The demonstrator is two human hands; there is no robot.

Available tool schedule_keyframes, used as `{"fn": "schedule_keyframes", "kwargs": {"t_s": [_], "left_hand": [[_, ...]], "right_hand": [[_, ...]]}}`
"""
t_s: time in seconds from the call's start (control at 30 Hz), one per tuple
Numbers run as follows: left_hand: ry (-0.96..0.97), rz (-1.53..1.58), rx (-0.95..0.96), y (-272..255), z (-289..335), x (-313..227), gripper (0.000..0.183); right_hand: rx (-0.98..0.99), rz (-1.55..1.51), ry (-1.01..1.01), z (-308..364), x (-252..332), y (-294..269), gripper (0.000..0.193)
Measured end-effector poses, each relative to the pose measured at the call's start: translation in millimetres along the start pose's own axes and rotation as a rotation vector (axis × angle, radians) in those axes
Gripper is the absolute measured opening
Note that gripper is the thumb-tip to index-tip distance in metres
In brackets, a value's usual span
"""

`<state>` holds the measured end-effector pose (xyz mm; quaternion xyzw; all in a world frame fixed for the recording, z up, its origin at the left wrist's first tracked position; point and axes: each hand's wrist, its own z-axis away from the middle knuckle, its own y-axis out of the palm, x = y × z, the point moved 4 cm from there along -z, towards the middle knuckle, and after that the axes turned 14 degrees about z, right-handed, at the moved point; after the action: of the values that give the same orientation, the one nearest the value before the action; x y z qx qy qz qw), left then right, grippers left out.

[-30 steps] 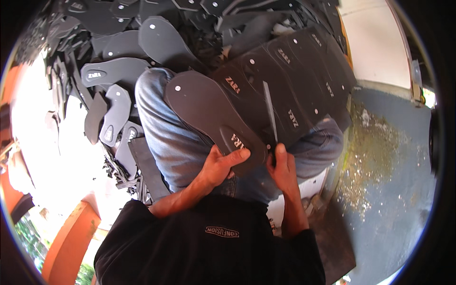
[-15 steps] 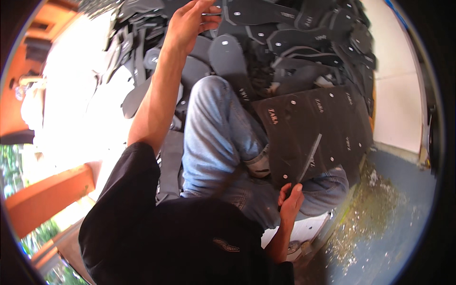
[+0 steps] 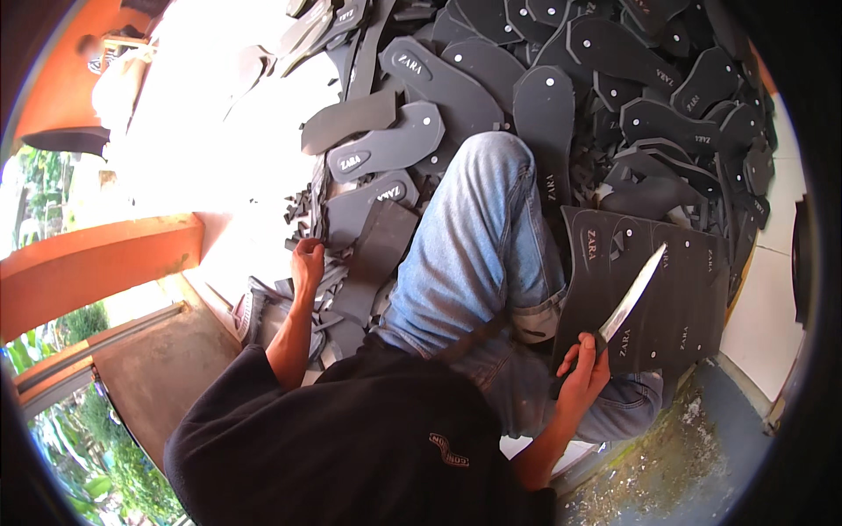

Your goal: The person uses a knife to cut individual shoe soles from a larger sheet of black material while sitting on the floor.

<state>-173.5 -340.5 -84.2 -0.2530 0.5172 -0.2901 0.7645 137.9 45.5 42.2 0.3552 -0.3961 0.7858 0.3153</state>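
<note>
My right hand (image 3: 583,373) is closed round the dark handle of a knife (image 3: 636,291). Its long silver blade points up and away over a dark foam sheet (image 3: 680,294). That sheet, stamped with pale markings and dotted with small white spots, leans against my bent right leg. Down at my left side, my left hand (image 3: 307,260) has its fingers curled at the edge of some narrow black scraps (image 3: 317,206). What those fingers grip, if anything, is too small to make out. A plain dark foam strip (image 3: 379,254) lies between that hand and my raised knee.
Beyond my knees spreads a heap of dark insole-shaped foam pieces (image 3: 460,83). Small offcuts lie on the left. An orange beam (image 3: 105,254) crosses the left side. White tiles (image 3: 761,294) and a grey-blue floor strewn with debris (image 3: 671,456) border the right.
My left hand has come down from the far heap to the scraps at my left side. The knife stays in my right hand. The view has shifted leftward.
</note>
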Motion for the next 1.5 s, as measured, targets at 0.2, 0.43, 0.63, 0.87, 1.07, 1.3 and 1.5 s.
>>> {"fn": "schedule_keyframes", "kwargs": {"t_s": [0.2, 0.43, 0.63, 0.87, 1.07, 1.3, 1.5], "left_hand": [[0.187, -0.102, -0.03, -25, 19, 63, 0.026], [0.298, 0.555, 0.129, 21, 35, -81, 0.012], [-0.235, 0.971, 1.249, 171, 150, -212, 0.046], [-0.342, 0.859, 1.37, 261, 238, -246, 0.045], [0.363, 0.871, 1.355, 220, 231, -408, 0.014], [0.324, 1.037, 1.48, 182, 221, -535, 0.024], [0.236, 1.047, 1.594, 192, 190, -518, 0.025]], "right_hand": [[0.007, 0.058, 0.018, 1, -5, 7, 0.024], [-0.176, -0.021, 0.001, 1, -14, -21, 0.018], [-0.414, 0.001, 0.019, 12, -33, -71, 0.019], [-0.55, -0.031, 0.023, 35, -49, -72, 0.021], [-0.723, -0.364, 0.084, 40, -58, -92, 0.017], [-0.712, -0.422, 0.052, 29, -51, -98, 0.016], [-0.669, -0.447, 0.116, 24, -64, -89, 0.016]]}}
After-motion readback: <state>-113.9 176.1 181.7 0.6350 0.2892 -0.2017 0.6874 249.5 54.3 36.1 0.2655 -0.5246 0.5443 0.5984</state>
